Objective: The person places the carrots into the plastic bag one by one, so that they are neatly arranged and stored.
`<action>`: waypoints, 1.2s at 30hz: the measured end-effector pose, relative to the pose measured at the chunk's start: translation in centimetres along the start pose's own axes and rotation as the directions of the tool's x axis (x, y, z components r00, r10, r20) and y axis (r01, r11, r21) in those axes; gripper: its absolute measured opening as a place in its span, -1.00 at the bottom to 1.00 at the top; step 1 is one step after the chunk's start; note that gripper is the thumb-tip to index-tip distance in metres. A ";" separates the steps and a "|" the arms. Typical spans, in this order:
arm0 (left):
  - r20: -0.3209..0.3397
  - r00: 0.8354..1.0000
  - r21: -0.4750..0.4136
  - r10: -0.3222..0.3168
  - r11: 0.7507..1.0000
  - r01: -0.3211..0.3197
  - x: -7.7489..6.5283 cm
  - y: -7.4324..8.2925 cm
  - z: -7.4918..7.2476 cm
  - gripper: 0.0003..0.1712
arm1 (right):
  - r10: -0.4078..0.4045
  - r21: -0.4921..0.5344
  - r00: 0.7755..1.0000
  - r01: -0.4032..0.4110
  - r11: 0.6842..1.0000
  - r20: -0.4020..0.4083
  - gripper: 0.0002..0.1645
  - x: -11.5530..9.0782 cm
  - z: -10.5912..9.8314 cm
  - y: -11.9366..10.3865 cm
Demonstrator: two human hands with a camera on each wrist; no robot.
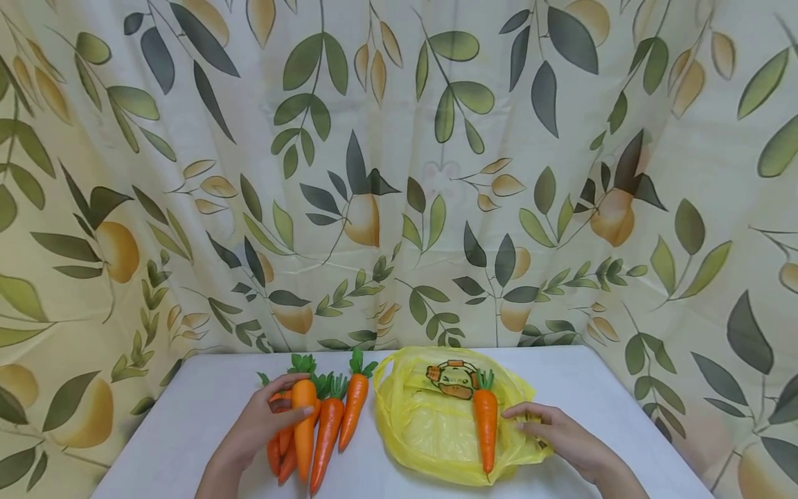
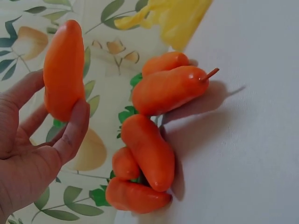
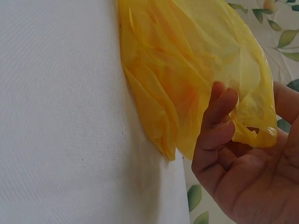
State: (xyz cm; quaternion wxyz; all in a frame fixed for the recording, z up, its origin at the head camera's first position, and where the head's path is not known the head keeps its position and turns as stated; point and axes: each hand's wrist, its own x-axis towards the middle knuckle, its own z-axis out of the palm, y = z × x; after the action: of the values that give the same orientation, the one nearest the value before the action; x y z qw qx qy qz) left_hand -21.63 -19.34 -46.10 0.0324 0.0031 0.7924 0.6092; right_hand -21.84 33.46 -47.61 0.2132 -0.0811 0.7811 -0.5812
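My left hand point(image 1: 262, 419) holds an orange carrot point(image 1: 303, 426) between thumb and fingers; in the left wrist view this carrot point(image 2: 64, 70) stands above the others. Several more carrots point(image 1: 327, 436) with green leafy tops lie beside and under that hand. A yellow plastic bag point(image 1: 430, 443) with a printed cartoon lies spread to the right. Another carrot point(image 1: 486, 430) lies over the bag's right part; whether it is inside, I cannot tell. My right hand point(image 1: 564, 436) holds the bag's right edge, and the thin yellow plastic point(image 3: 254, 107) runs between thumb and curled fingers in the right wrist view.
A white-covered table point(image 1: 168, 416) bears everything. Behind it and at both sides hangs a curtain point(image 1: 399, 208) printed with leaves and fruit. One carrot point(image 1: 354, 409) lies close to the bag's left side.
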 end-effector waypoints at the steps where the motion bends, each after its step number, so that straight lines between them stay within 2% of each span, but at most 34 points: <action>1: 0.005 1.000 -0.012 -0.001 1.000 0.001 0.0 0.1 0.1 -0.31 | -0.001 0.000 1.000 0.001 1.000 0.001 -0.60 0.0 0.0 0.0; 6: 0.025 1.000 -0.033 0.006 0.999 -0.005 0.0 0.3 0.9 -0.29 | 0.001 -0.003 1.000 -0.001 1.000 0.002 -0.60 0.0 0.0 0.0; 13: -0.011 1.000 0.020 0.004 1.000 -0.004 0.4 0.2 2.1 -0.31 | -0.002 -0.003 1.000 0.002 1.000 0.000 -0.58 -0.1 -0.1 -0.1; 19: -0.024 1.000 0.038 0.015 0.999 -0.014 0.4 1.1 3.1 -0.32 | -0.003 -0.013 1.000 0.003 1.000 -0.006 -0.58 -0.2 -0.1 -0.1; 26: 0.060 0.997 -0.007 0.046 0.999 -0.046 1.1 1.8 4.7 -0.34 | 0.033 -0.016 0.999 -0.034 0.999 -0.024 -0.61 -0.1 -0.2 0.2; 31: 0.070 0.996 0.024 0.055 0.998 -0.056 1.3 2.1 5.7 -0.34 | 0.032 -0.016 0.999 -0.032 0.999 -0.015 -0.62 0.0 -0.2 0.3; 36: 0.087 0.995 0.006 0.058 0.998 -0.059 1.6 2.9 6.5 -0.31 | 0.027 -0.011 1.000 -0.028 1.000 -0.010 -0.61 0.1 -0.1 0.1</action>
State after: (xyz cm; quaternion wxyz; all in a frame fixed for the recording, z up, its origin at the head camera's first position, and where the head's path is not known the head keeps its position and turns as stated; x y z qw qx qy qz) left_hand -22.99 -12.26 -45.01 0.0487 0.0529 0.7923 0.6058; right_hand -21.97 33.57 -47.66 0.2169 -0.0687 0.7864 -0.5742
